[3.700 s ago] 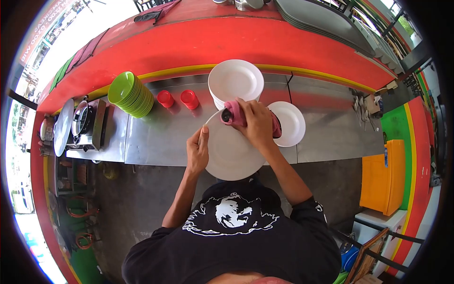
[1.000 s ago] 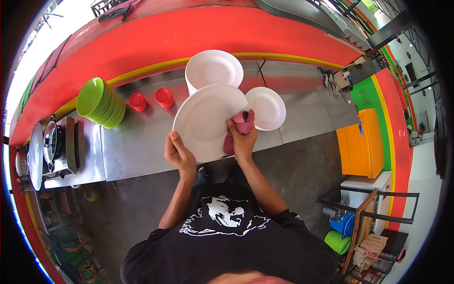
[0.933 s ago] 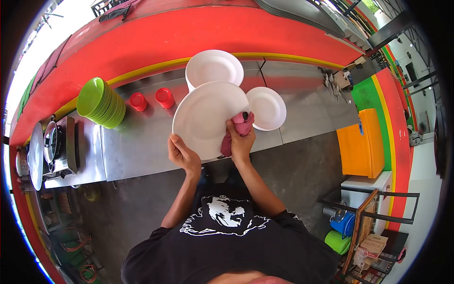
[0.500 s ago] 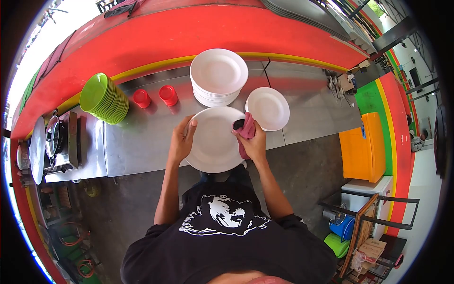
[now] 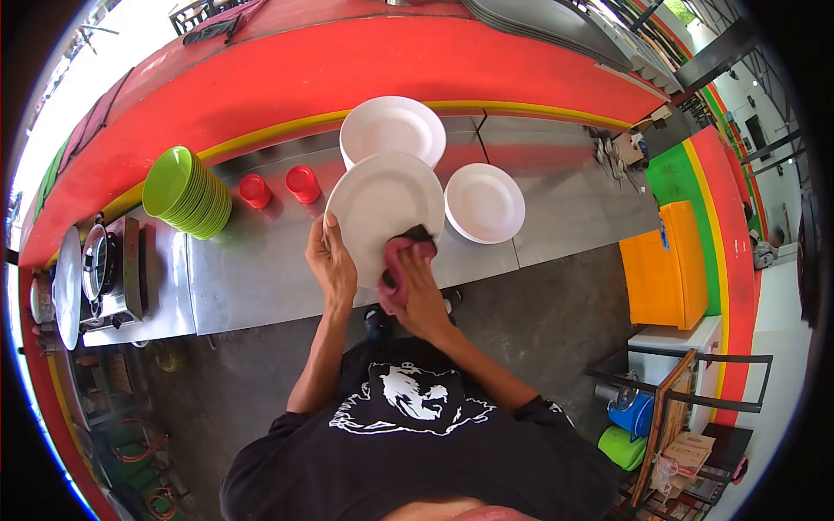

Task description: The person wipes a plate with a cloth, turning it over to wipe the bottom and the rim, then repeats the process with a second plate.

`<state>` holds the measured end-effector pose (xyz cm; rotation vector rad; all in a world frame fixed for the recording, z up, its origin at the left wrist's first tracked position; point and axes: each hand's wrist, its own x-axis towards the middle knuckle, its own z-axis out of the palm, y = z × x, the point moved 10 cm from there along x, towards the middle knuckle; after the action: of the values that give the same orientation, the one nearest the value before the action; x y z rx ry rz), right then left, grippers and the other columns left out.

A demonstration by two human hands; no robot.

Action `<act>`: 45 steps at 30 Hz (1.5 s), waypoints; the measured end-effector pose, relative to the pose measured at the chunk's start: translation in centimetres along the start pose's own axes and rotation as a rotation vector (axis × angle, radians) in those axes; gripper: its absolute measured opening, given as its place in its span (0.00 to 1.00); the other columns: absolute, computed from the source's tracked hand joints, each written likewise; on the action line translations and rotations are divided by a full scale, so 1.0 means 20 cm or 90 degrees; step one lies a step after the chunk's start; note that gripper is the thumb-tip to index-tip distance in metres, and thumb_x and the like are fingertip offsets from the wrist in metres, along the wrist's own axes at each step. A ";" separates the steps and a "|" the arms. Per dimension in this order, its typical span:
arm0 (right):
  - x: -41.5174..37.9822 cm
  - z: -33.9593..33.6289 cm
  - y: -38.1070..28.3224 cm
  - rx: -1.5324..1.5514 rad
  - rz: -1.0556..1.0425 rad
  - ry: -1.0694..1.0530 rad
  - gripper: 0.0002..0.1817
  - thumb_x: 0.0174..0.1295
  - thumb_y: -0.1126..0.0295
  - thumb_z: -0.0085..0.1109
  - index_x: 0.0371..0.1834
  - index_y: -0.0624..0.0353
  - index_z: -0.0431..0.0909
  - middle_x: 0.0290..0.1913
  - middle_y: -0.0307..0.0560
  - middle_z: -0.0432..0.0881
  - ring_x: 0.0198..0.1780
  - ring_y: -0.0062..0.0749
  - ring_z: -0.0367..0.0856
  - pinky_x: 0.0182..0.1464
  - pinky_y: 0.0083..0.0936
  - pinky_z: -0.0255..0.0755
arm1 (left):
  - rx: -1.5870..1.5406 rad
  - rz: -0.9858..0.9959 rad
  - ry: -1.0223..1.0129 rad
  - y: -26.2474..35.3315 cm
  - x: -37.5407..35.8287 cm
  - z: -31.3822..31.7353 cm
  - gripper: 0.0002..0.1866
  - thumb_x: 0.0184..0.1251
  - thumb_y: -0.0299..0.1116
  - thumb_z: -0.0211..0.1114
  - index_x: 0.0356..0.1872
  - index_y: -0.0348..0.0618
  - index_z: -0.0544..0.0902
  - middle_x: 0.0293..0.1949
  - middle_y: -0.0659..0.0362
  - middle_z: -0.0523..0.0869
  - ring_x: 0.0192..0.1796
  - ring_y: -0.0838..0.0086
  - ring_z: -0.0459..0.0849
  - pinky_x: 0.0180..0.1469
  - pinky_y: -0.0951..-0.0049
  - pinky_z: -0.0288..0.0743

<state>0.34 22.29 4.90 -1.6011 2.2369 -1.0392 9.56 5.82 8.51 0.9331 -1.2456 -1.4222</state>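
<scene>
A white plate (image 5: 378, 195) is held up over the near edge of the steel counter, tilted toward me. My left hand (image 5: 333, 260) grips its left rim, thumb on the upper face. My right hand (image 5: 421, 300) presses a bunched pink and black cloth (image 5: 405, 260) against the plate's lower right part; the fingers lie over the cloth and are slightly blurred. Just behind the plate stands a stack of white plates (image 5: 393, 126), partly covered by it. To the right, a smaller white plate or shallow bowl (image 5: 485, 202) lies on the counter.
On the steel counter (image 5: 234, 286) stand a leaning stack of green bowls (image 5: 187, 195), two red containers (image 5: 254, 190) and, far left, a stove with a lidded pan (image 5: 100, 260). Cutlery (image 5: 615, 161) lies far right. A red wall (image 5: 347, 65) borders the back; an orange box (image 5: 665, 269) stands right.
The plate has risen away from me and tilted up, now overlapping the stack. My right hand with the cloth has moved from the right rim down and left onto the plate's face.
</scene>
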 end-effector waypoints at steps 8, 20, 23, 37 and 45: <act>0.05 -0.19 -0.19 -0.171 -0.178 0.045 0.34 0.46 0.67 0.71 0.64 0.52 0.78 0.66 0.38 0.78 0.70 0.36 0.73 0.71 0.43 0.61 | -0.146 -0.135 -0.013 -0.19 0.04 -0.04 0.22 0.82 0.46 0.56 0.54 0.34 0.82 0.44 0.60 0.87 0.44 0.79 0.82 0.47 0.77 0.75; 0.15 -0.69 -0.09 0.184 -0.170 0.241 0.14 0.46 0.76 0.70 0.39 0.64 0.84 0.31 0.45 0.85 0.29 0.38 0.83 0.36 0.28 0.75 | 0.050 -0.014 -0.164 -0.03 0.00 -0.01 0.34 0.84 0.56 0.35 0.53 0.35 0.82 0.49 0.52 0.85 0.51 0.72 0.80 0.57 0.68 0.71; 0.13 -0.65 0.15 0.289 0.037 0.295 0.10 0.55 0.76 0.70 0.40 0.65 0.84 0.30 0.42 0.84 0.31 0.27 0.82 0.37 0.24 0.74 | 0.101 0.014 -0.281 -0.07 -0.06 -0.02 0.27 0.82 0.51 0.49 0.34 0.34 0.78 0.26 0.56 0.78 0.32 0.78 0.72 0.37 0.72 0.67; 0.33 -0.62 -0.26 -0.014 -0.125 0.217 0.17 0.52 0.56 0.74 0.32 0.56 0.82 0.28 0.43 0.81 0.30 0.46 0.81 0.35 0.36 0.74 | 0.358 0.228 -0.430 0.18 -0.19 0.28 0.21 0.74 0.42 0.65 0.23 0.37 0.77 0.15 0.43 0.70 0.17 0.48 0.69 0.21 0.58 0.65; 0.29 -0.66 0.17 0.409 0.106 0.351 0.21 0.68 0.56 0.62 0.48 0.65 0.81 0.42 0.44 0.85 0.42 0.29 0.82 0.48 0.29 0.75 | 0.165 0.109 -0.213 0.18 -0.06 0.10 0.27 0.82 0.46 0.56 0.21 0.38 0.70 0.16 0.63 0.61 0.24 0.86 0.59 0.23 0.72 0.53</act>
<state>-11.46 23.32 13.77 -0.9121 1.9319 -2.0619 8.49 7.49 12.42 0.7533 -1.7484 -1.3353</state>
